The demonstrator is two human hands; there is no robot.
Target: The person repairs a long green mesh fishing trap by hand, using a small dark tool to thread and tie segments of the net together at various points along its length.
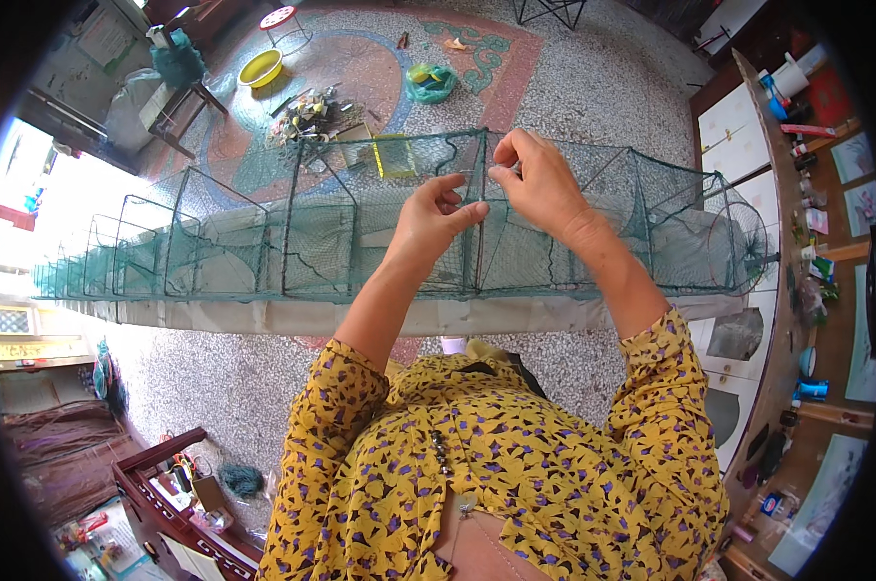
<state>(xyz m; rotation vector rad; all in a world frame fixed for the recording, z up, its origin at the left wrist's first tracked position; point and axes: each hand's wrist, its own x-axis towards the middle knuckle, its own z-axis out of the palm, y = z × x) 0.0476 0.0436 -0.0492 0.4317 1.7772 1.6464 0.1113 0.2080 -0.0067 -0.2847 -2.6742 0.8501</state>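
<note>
A long fishing-net trap (389, 257) of green mesh over dark rectangular frames stretches across in front of me. My left hand (433, 221) is at the left side of an upright frame bar (481, 184), its fingers curled in and its thumb reaching toward the bar. Just right of the same bar, and a little higher, my right hand (537, 182) is closed in a pinch, thumb against the fingertips. Whatever lies between the fingers of either hand is too small to make out. The mesh passes below and behind both hands.
The trap rests along a pale cloth-covered support (351, 318). Beyond it on the floor are a pile of small items (307, 116), a yellow basin (261, 69), a green plastic bag (430, 85) and a red-topped stool (277, 17). Cluttered shelves (825, 261) stand at right.
</note>
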